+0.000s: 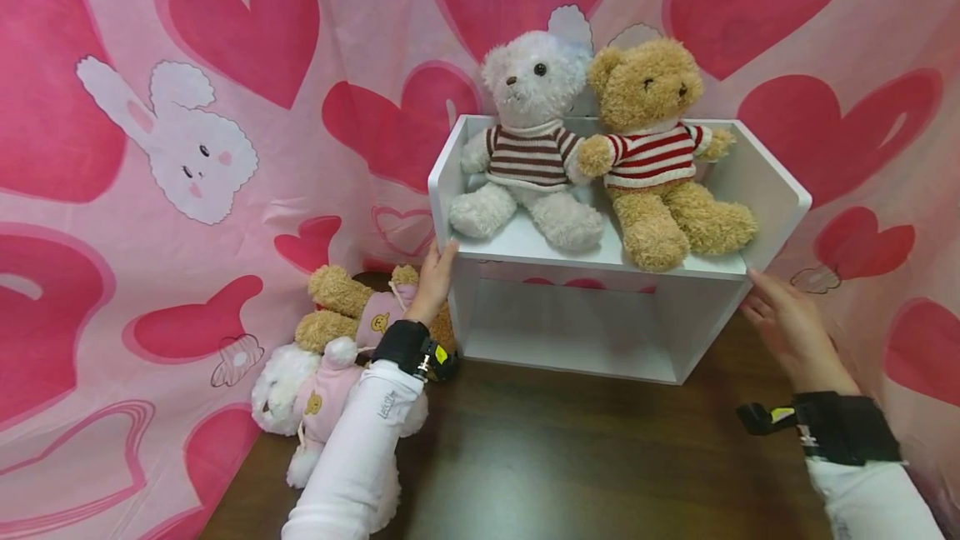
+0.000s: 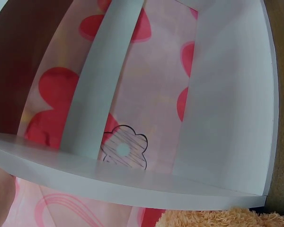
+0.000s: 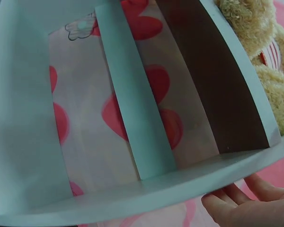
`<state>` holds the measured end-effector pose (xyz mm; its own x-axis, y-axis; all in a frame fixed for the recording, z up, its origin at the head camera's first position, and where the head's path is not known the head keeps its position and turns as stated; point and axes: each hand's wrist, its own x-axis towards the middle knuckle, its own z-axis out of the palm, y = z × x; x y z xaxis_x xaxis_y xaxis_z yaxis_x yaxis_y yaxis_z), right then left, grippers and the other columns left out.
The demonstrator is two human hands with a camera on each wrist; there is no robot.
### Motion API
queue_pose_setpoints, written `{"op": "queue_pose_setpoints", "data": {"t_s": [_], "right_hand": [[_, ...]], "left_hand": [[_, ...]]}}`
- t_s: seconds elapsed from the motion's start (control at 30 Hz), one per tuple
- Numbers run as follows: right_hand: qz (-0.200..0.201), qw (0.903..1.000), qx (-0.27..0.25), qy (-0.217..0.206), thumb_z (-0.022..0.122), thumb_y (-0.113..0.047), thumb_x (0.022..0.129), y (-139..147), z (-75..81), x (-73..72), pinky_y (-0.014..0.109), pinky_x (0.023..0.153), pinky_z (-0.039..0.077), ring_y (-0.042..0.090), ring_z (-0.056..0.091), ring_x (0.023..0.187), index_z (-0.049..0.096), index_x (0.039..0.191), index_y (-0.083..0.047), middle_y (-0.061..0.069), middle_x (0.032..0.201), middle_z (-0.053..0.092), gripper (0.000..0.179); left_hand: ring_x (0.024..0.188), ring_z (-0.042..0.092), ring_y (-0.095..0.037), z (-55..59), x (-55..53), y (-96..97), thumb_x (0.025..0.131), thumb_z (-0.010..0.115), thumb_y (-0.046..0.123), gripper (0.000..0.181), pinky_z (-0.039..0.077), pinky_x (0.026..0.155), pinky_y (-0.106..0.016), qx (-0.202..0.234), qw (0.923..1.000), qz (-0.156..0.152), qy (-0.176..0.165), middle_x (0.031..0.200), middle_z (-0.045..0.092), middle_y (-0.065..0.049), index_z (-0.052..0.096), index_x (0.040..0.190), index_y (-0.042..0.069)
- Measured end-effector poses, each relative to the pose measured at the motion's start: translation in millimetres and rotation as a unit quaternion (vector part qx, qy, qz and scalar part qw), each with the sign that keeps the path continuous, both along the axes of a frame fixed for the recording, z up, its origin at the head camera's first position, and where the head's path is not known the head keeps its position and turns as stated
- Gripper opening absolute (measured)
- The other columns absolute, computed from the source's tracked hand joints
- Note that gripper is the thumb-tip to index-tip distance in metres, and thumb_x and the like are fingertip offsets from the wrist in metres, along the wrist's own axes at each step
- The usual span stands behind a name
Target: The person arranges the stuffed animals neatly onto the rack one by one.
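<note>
A white two-tier shelf unit (image 1: pixel 705 272) stands on the brown table, with a bear seated side by side with another on its upper board. The white teddy bear (image 1: pixel 525 158) wears a brown-striped sweater; the tan teddy bear (image 1: pixel 651 158) wears a red-striped one. At the unit's front left corner my left hand (image 1: pixel 433 283) grips the side panel, thumb toward the front. My right hand (image 1: pixel 798 325) holds the opposite side, its thumb at the front corner. Fingertips (image 3: pixel 217 203) press the panel's outer face in the right wrist view.
Left of the unit, another tan bear (image 1: pixel 337 329) and another white bear (image 1: pixel 281 390), both in pink tops, lie on the brown table (image 1: pixel 540 457). A pink heart-print cloth (image 1: pixel 300 165) hangs behind and at both sides. The lower compartment (image 2: pixel 227 94) shows in the left wrist view.
</note>
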<state>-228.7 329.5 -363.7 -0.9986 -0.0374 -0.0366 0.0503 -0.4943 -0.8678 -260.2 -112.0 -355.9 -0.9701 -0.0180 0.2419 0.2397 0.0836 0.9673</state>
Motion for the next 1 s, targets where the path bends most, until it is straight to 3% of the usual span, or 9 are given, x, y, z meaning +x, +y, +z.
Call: {"op": "queue_pose_setpoints", "data": {"t_s": [0.03, 0.1, 0.17, 0.27, 0.43, 0.73, 0.83, 0.9, 1.0], "right_hand": [[-0.001, 1.0, -0.007, -0.003, 0.052, -0.013, 0.091, -2, -0.6, -1.4, 0.03, 0.108, -0.003, 0.003, 0.053, 0.093, 0.049, 0.107, -0.013, -0.01, 0.1, 0.057, 0.016], [-0.005, 1.0, 0.003, -0.005, 0.051, -0.015, 0.092, -6, -0.9, -3.9, 0.03, 0.108, -0.005, 0.006, 0.045, 0.113, 0.036, 0.129, -0.012, -0.005, 0.12, 0.051, 0.04], [-0.015, 0.9992, 0.033, -0.014, 0.051, -0.019, 0.092, -11, -0.3, -6.3, 0.03, 0.108, -0.006, 0.009, 0.027, 0.13, 0.011, 0.143, -0.012, -0.002, 0.141, 0.032, 0.065], [-0.031, 0.996, 0.079, -0.028, 0.05, -0.026, 0.093, -18, 0.9, -8.9, 0.028, 0.108, -0.007, 0.008, 0.0, 0.135, -0.012, 0.143, -0.006, -0.008, 0.151, 0.002, 0.082], [-0.065, 0.9922, 0.1, -0.036, 0.047, -0.03, 0.094, -26, 2.4, -10.2, 0.027, 0.109, -0.004, 0.007, 0.01, 0.134, -0.005, 0.144, -0.004, -0.006, 0.15, 0.009, 0.077], [-0.113, 0.9819, 0.151, -0.015, 0.042, -0.042, 0.094, -39, 3.9, -13.5, 0.029, 0.108, -0.01, 0.003, -0.002, 0.134, -0.002, 0.146, -0.012, -0.008, 0.152, -0.002, 0.075], [-0.142, 0.9696, 0.198, -0.02, 0.038, -0.046, 0.094, -41, 1.1, -15.7, 0.03, 0.109, -0.006, 0.005, 0.0, 0.135, 0.001, 0.147, -0.015, -0.007, 0.152, 0.0, 0.072], [-0.162, 0.9557, 0.242, -0.039, 0.036, -0.048, 0.094, -43, -0.1, -17.0, 0.032, 0.11, -0.003, 0.01, 0.003, 0.136, 0.004, 0.147, -0.015, -0.002, 0.153, 0.003, 0.071], [-0.178, 0.9382, 0.289, -0.067, 0.032, -0.049, 0.094, -45, 0.1, -18.1, 0.037, 0.111, 0.002, 0.017, 0.009, 0.136, 0.009, 0.147, -0.014, 0.003, 0.153, 0.008, 0.068]], "left_hand": [[0.135, 0.016, -0.029, 0.0, -0.1, 0.1, 0.1, 0.034, 0.018, 0.053, 0.013, 0.109, -0.047, 0.0, 1.0, 0.0, 0.0, 0.149, 0.015, -0.017, 0.012, 0.145, 0.002], [0.135, 0.016, -0.029, 0.0, -0.2, 0.2, 0.099, 0.034, 0.018, 0.053, 0.014, 0.109, -0.047, 0.001, 1.0, 0.0, 0.0, 0.149, 0.015, -0.017, 0.012, 0.145, 0.002], [0.135, 0.017, -0.029, 0.0, -0.2, 0.3, 0.099, 0.034, 0.018, 0.053, 0.014, 0.109, -0.047, 0.002, 1.0, 0.001, -0.001, 0.149, 0.015, -0.016, 0.012, 0.145, 0.002], [0.135, 0.016, -0.028, 0.1, -0.2, 0.2, 0.099, 0.034, 0.018, 0.053, 0.013, 0.109, -0.047, 0.005, 1.0, 0.001, -0.003, 0.15, 0.015, -0.016, 0.012, 0.145, 0.003], [0.136, 0.016, -0.028, 0.5, 1.0, 0.5, 0.1, 0.033, 0.019, 0.053, 0.013, 0.109, -0.048, 0.005, 0.9999, 0.001, -0.011, 0.15, 0.014, -0.015, 0.011, 0.146, 0.004], [0.135, 0.017, -0.029, 2.5, 0.6, 0.3, 0.099, 0.034, 0.019, 0.053, 0.015, 0.108, -0.048, -0.01, 0.9999, 0.004, -0.012, 0.149, 0.016, -0.016, 0.013, 0.145, 0.003], [0.135, 0.018, -0.029, 2.9, -0.3, -0.6, 0.1, 0.034, 0.022, 0.053, 0.015, 0.108, -0.048, -0.027, 0.9995, -0.001, -0.017, 0.149, 0.016, -0.015, 0.013, 0.145, 0.004], [0.135, 0.018, -0.028, 3.0, -0.5, -1.5, 0.1, 0.034, 0.023, 0.054, 0.015, 0.108, -0.048, -0.036, 0.9991, -0.003, -0.024, 0.15, 0.016, -0.014, 0.012, 0.146, 0.005], [0.135, 0.018, -0.025, -7.7, -9.3, -4.4, 0.099, 0.034, 0.027, 0.054, 0.016, 0.108, -0.047, -0.04, 0.999, 0.004, -0.021, 0.15, 0.017, -0.01, 0.013, 0.146, 0.01]]}}
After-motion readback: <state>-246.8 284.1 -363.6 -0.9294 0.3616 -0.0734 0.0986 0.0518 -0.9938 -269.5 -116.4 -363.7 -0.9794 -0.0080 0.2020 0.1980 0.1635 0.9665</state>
